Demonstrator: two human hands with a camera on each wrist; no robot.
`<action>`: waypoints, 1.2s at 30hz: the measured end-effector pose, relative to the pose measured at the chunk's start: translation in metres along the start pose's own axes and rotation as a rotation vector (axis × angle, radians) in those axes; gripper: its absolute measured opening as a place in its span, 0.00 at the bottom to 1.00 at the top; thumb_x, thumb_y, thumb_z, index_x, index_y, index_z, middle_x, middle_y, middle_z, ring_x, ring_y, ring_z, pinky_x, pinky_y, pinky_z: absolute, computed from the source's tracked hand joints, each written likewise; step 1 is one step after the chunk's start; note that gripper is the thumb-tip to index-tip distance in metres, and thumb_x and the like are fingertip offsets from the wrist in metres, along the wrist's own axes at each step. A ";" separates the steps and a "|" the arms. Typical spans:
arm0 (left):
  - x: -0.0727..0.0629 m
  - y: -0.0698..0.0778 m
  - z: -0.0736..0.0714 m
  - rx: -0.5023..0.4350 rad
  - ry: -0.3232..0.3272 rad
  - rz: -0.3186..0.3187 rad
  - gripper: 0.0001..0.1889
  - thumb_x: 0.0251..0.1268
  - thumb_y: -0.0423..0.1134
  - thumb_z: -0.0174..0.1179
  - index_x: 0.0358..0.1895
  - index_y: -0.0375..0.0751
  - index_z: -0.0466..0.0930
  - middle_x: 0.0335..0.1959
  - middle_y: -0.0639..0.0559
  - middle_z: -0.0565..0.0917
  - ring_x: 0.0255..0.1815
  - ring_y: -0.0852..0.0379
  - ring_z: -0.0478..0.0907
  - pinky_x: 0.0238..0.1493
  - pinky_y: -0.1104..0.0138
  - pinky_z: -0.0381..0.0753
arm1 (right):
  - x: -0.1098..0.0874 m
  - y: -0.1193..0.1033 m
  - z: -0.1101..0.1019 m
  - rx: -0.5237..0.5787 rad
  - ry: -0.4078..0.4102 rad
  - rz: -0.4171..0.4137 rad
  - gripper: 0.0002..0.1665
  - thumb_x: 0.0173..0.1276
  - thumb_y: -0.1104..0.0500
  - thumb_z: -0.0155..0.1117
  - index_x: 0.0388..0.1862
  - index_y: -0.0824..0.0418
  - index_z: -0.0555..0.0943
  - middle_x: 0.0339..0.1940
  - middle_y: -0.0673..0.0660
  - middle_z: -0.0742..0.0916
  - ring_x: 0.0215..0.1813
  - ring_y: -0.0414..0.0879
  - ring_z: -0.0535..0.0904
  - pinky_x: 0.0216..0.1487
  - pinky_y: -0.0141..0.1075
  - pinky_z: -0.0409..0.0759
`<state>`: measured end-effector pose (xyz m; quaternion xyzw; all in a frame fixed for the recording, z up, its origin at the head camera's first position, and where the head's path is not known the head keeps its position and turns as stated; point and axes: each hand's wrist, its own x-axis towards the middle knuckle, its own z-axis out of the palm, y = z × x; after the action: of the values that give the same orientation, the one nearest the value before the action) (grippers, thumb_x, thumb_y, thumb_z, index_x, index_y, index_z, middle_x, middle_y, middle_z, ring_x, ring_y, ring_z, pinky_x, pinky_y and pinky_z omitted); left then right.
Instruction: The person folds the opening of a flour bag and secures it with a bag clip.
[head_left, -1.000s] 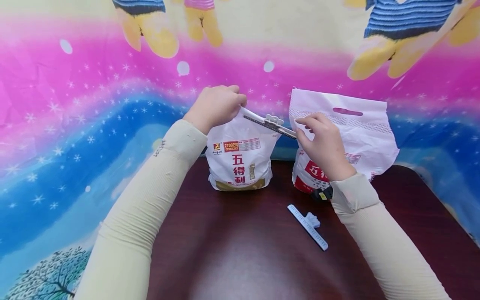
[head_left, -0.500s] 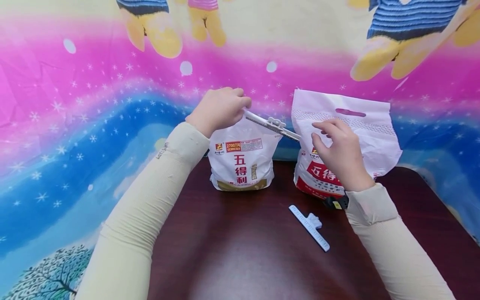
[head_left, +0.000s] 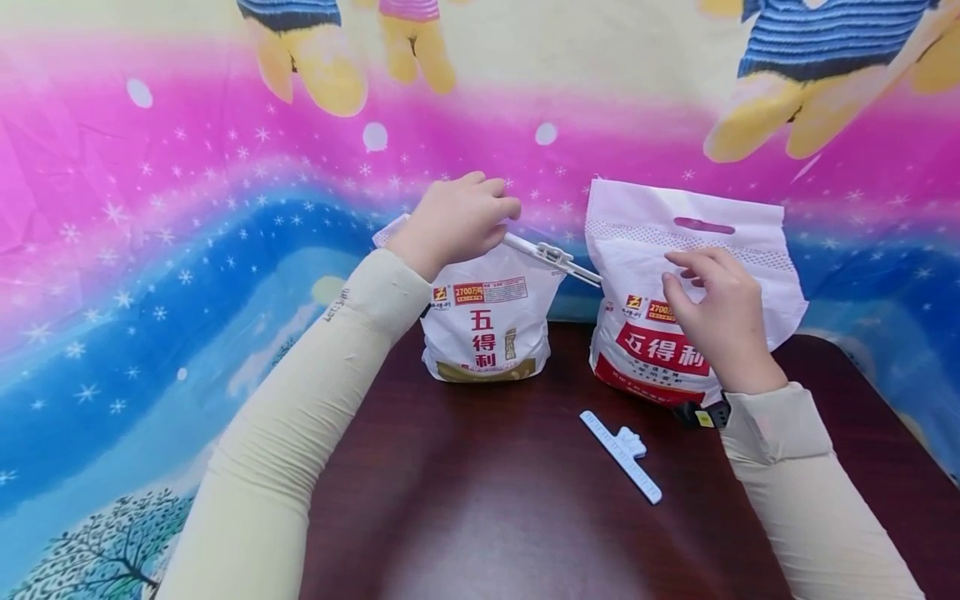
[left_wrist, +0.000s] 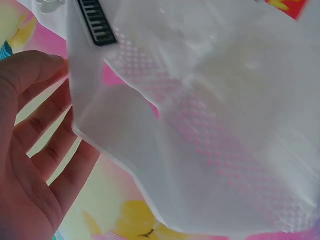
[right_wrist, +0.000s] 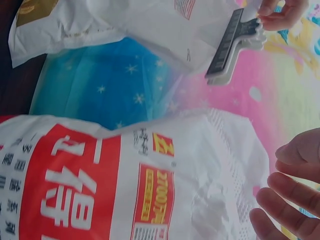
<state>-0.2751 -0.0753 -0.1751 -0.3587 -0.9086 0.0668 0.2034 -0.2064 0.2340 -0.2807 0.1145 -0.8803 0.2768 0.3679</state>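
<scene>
A white flour bag (head_left: 487,292) with red lettering stands at the left on the table. Across its top slants a long white bag clip (head_left: 555,257), dark along its inner face. My left hand (head_left: 459,218) is at the clip's upper left end; in the left wrist view its fairly straight fingers (left_wrist: 47,155) lie beside the bag's top edge. My right hand (head_left: 722,312) hovers before a second flour bag (head_left: 660,346) with a red label and handle slot. Its fingers are spread and loosely bent around nothing. A pale blue bag clip (head_left: 621,457) lies on the table.
The dark brown table (head_left: 465,500) reaches back to a patterned cloth backdrop (head_left: 225,208) right behind both bags. The second bag's tall top stands upright at the right. A black wrist strap (head_left: 702,415) shows at my right wrist.
My right hand has moved right and down, away from the white clip's lower end. My left hand has shifted slightly right along the bag's top, revealing a bag corner behind it.
</scene>
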 end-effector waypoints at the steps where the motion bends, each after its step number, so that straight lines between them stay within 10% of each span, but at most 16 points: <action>1: 0.001 0.002 0.000 0.000 0.010 0.004 0.14 0.74 0.40 0.57 0.58 0.50 0.84 0.55 0.48 0.83 0.56 0.48 0.76 0.48 0.51 0.84 | 0.000 0.001 -0.001 -0.001 0.003 0.003 0.22 0.67 0.65 0.69 0.60 0.66 0.82 0.54 0.66 0.82 0.53 0.61 0.79 0.53 0.64 0.80; 19: 0.025 0.048 -0.004 0.136 0.145 0.057 0.16 0.78 0.42 0.50 0.61 0.47 0.81 0.56 0.47 0.80 0.55 0.49 0.74 0.41 0.56 0.87 | -0.011 0.027 -0.021 -0.059 0.044 0.070 0.24 0.68 0.63 0.69 0.62 0.65 0.81 0.57 0.69 0.82 0.54 0.65 0.79 0.51 0.68 0.78; 28: 0.037 0.068 -0.003 0.141 0.177 0.090 0.18 0.77 0.44 0.53 0.65 0.49 0.77 0.60 0.49 0.79 0.59 0.51 0.74 0.44 0.59 0.87 | -0.019 0.038 -0.029 -0.059 0.125 0.052 0.22 0.67 0.63 0.70 0.60 0.65 0.83 0.54 0.68 0.84 0.52 0.64 0.81 0.52 0.16 0.64; 36: 0.048 0.084 -0.002 0.112 0.187 0.069 0.19 0.79 0.45 0.49 0.66 0.51 0.75 0.60 0.51 0.78 0.58 0.53 0.74 0.44 0.62 0.86 | -0.025 0.049 -0.035 -0.050 0.196 0.055 0.21 0.66 0.65 0.69 0.59 0.65 0.84 0.51 0.70 0.85 0.49 0.64 0.81 0.47 0.10 0.60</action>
<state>-0.2535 0.0193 -0.1800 -0.3823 -0.8677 0.0907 0.3046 -0.1881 0.2939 -0.2984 0.0535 -0.8494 0.2747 0.4474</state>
